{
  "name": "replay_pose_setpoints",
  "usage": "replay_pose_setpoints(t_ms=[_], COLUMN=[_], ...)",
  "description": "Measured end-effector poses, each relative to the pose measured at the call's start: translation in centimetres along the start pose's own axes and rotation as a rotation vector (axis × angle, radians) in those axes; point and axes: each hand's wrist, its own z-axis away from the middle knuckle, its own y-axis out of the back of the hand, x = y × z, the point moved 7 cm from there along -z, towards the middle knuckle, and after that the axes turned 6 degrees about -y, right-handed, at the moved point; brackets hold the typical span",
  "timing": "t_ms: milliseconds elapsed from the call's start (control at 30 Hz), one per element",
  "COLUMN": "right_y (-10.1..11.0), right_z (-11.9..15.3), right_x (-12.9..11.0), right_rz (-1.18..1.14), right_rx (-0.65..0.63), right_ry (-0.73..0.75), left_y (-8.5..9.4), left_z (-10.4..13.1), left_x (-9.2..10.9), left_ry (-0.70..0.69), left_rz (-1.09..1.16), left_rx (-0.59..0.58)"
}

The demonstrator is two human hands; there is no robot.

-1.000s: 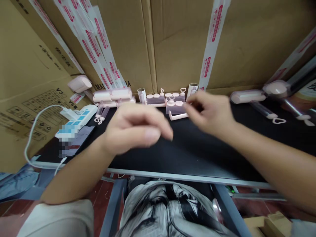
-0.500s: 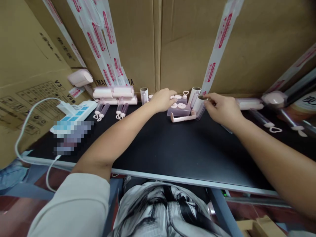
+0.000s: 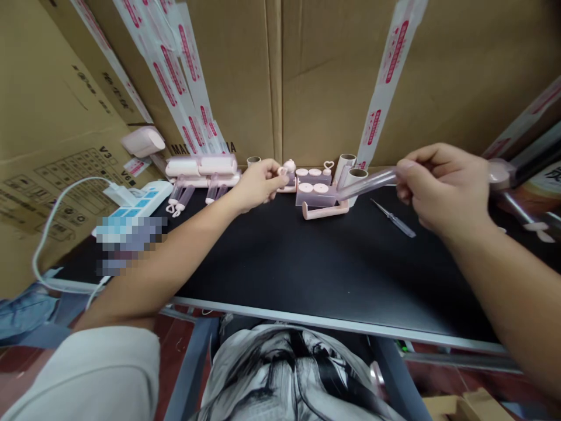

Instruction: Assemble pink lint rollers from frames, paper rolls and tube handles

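On a flat black tabletop point(image 3: 280, 263), read L to R: our L hand point(image 3: 263, 186), over the parts a moment ago, has drawn back leftward and now pinches a small pale-pink plastic piece point(image 3: 283, 171) btwn thumb & fingertips. Our R hand point(image 3: 438, 187), then at the rolls, has swung out to the R, its thumb & fingers closed on one end of a long clear plastic tube point(image 3: 368, 182). This uncovers a slim screwdriver w/ a translucent handle point(image 3: 393, 218), lying loose near the R hand. For the work, we judge this means both parts are picked up but not joined: the hands stand well apart, one part in each. As to looks, the L-hand piece is pale & rounded, partly hidden by our fingers, its exact shape too small to tell. Btwn the hands we see a tinted clear plastic block topped w/ two round pale-pink discs point(image 3: 316, 196), and just in front of it an angled pale-pink plastic frame point(image 3: 326, 211). The tube, see-through & glossy, is held aslant, its free end lower, passing in front of an upright white roll w/ brown core point(image 3: 357, 181); whether they touch, we can't tell.
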Motion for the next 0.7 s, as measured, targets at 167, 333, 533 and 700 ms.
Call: replay_pose_setpoints(t_ms=[167, 333, 533, 700], right_y=[-2.7, -4.4, -5.2, -5.6], right_z=[2.3, 4.2, 5.3, 6.0], right_x=[-0.9, -1.2, -1.3, -0.9], right_rz=[-0.423, -0.518, -0.576, -0.529], right_rx=[-0.135, -0.213, -0.251, -0.273], right_ry=[-0.142, -0.229, -0.224, -0.203], left_y=[-0.1, -1.1, -1.1, -1.5], left_z=[5.2, 6.4, 6.6, 6.8], left_x=[0.2, 2.0, 2.9, 2.5], left_ry=[0.050, -0.017, -0.055, -0.024], left_rz=[0.429, 0.592, 0.642, 0.621], left_rx=[-0.158, -0.207, -0.183, -0.222])
